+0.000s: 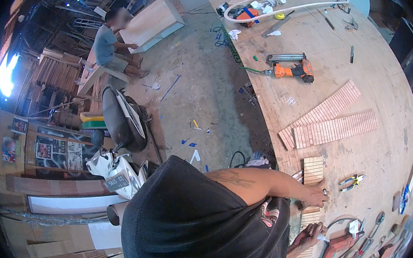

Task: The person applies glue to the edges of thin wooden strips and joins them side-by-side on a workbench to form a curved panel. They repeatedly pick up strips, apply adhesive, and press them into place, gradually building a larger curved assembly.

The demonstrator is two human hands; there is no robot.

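Our left hand [316,195] presses flat, grip released, on a short stack of thin wooden slats [313,170] lying on the plywood desk [392,86]. Our right hand [311,235] pinches a small white piece just below, beside more slats. Yellow-handled pliers [353,180] lie near. Farther out, two ribbed rows of slats [332,123] fan below an orange nail gun [293,68].
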